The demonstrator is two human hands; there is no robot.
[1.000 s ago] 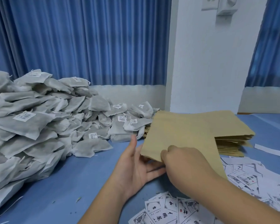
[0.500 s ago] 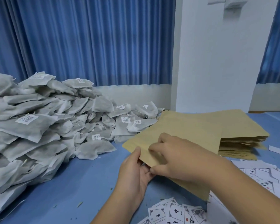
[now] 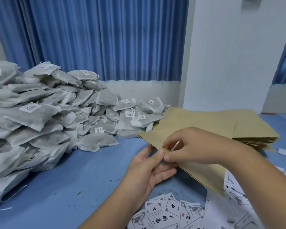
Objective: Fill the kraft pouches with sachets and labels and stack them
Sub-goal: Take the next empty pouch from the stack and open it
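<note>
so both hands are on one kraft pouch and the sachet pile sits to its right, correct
Not quite. In the head view the sachet pile lies to the left of the kraft pouch, not its right. Both the left hand and the right hand are on that pouch.

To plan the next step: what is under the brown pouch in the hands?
The left hand holds the pouch from below; printed labels and the blue table lie beneath. The rest is hidden.

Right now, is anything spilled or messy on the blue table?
Yes: small green flakes lie scattered on the blue tabletop in front of the heap of grey fabric sachets, like spilled crumbs. The white printed paper labels lie jumbled near the brown kraft pouch.
</note>
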